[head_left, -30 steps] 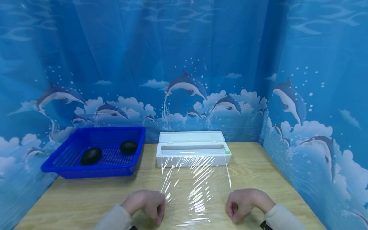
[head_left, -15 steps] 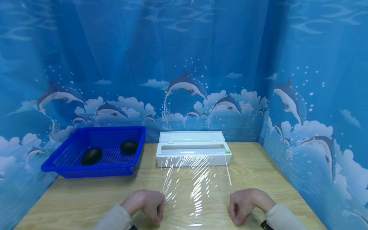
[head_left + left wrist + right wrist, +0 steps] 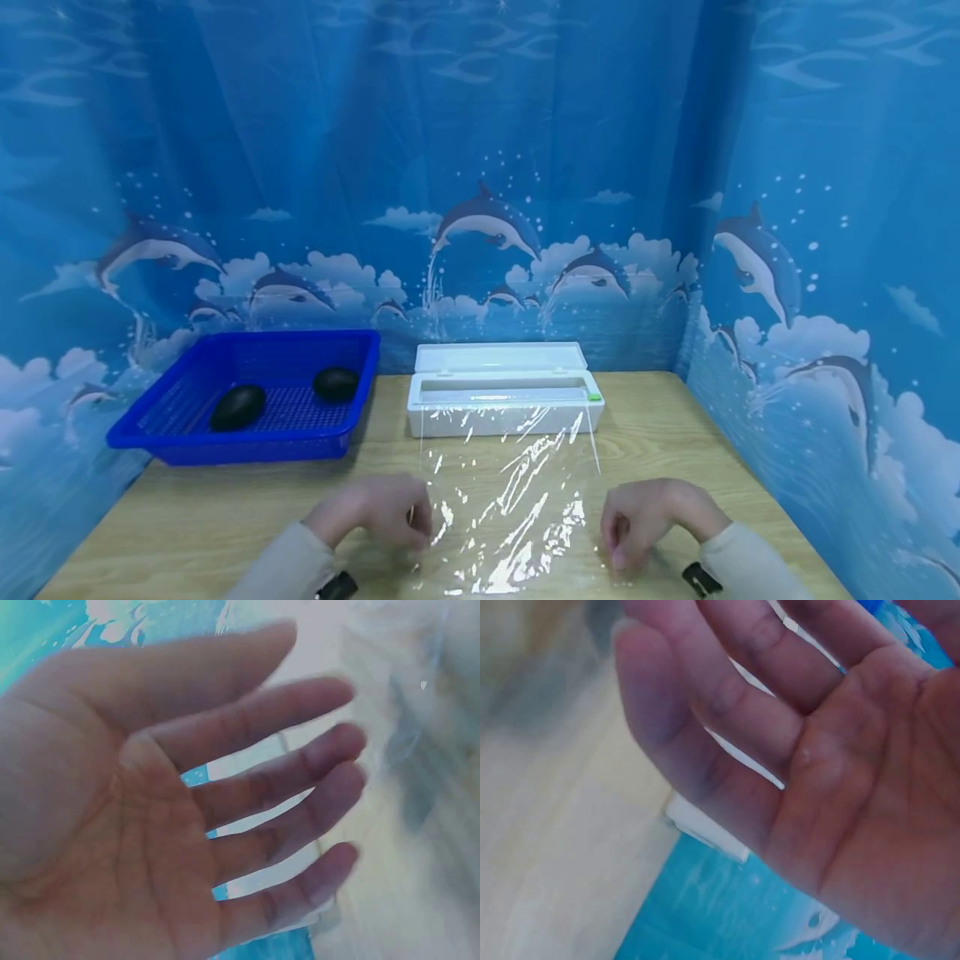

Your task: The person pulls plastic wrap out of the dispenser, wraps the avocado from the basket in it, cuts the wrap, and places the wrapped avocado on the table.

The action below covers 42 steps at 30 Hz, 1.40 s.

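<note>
A crinkled sheet of clear plastic wrap [image 3: 517, 508] runs from a white wrap box [image 3: 502, 421] toward me over the wooden table. My left hand [image 3: 382, 508], slightly blurred, is at the sheet's near left side; in the left wrist view its loosely bent fingers [image 3: 262, 727] stand apart from the thumb, with nothing seen between them. At the near right side is my right hand [image 3: 648, 517], its fingers bent downward and thumb near the index finger. The right wrist view shows the palm and bent fingers [image 3: 720, 780]; whether the fingertips pinch the wrap is hidden.
A blue plastic basket [image 3: 247, 444] holding two dark oval objects [image 3: 238, 407] stands at the back left. The wrap box's lid [image 3: 501, 357] is raised behind it. Dolphin-print curtains [image 3: 480, 125] border the table [image 3: 705, 467] at the back and sides.
Both hands have risen slightly from the table, the left more than the right. The plastic wrap, stretched with streaky glints before, now lies slacker and more crinkled. Basket and box stay put.
</note>
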Tool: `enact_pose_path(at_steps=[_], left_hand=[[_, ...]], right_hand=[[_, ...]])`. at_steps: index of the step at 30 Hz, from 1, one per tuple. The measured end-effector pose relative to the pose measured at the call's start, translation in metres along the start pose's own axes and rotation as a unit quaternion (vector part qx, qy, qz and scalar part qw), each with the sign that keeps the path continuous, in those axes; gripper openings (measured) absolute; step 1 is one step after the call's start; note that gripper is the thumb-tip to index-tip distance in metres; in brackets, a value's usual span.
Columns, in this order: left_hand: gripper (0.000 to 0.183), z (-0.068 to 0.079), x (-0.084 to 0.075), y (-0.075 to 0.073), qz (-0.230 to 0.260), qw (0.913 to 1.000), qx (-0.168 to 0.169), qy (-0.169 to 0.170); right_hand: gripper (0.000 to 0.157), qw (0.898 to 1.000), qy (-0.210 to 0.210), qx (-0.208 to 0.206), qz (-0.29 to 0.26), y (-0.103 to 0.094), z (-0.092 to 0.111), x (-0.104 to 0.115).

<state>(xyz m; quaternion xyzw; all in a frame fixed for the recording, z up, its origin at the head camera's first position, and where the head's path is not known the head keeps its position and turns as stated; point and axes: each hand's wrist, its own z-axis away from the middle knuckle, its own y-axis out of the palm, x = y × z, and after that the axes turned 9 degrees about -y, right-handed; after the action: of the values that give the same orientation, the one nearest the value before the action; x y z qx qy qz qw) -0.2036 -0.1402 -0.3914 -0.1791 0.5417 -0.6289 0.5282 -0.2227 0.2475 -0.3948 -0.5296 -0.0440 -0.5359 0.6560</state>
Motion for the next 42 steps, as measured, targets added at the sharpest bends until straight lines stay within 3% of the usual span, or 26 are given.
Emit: enact_pose_path(at_steps=[5,8,14,18,26,33,38,42], left_hand=[[0.024,-0.004,0.005,-0.015,0.014,0.9983,-0.049,0.028],[0.026,-0.005,0.01,-0.021,0.018,0.9965,-0.069,0.043],[0.026,-0.006,0.017,-0.034,0.037,0.9949,-0.081,0.047],[0.025,-0.008,0.023,-0.043,0.049,0.9943,-0.091,0.027],[0.021,-0.009,0.036,-0.064,0.058,0.992,-0.112,-0.01],[0.02,-0.01,0.044,-0.076,0.036,0.9933,-0.11,0.006],[0.019,-0.01,0.048,-0.08,0.035,0.9931,-0.111,-0.003],[0.019,-0.011,0.05,-0.082,0.033,0.9927,-0.114,-0.021]], right_hand=[[0.009,0.994,-0.094,-0.057,0.016,-0.027,0.006,-0.005],[0.011,0.987,-0.106,-0.116,0.033,-0.043,0.005,-0.004],[0.018,0.968,-0.043,-0.246,0.024,-0.068,0.001,-0.003],[0.026,0.953,0.001,-0.303,0.01,-0.078,-0.006,-0.006],[0.031,0.938,0.044,-0.339,-0.051,-0.096,-0.02,-0.019],[0.04,0.929,0.095,-0.346,-0.088,-0.109,-0.029,-0.031],[0.043,0.924,0.114,-0.348,-0.11,-0.114,-0.035,-0.04],[0.041,0.913,0.123,-0.356,-0.154,-0.118,-0.04,-0.048]])
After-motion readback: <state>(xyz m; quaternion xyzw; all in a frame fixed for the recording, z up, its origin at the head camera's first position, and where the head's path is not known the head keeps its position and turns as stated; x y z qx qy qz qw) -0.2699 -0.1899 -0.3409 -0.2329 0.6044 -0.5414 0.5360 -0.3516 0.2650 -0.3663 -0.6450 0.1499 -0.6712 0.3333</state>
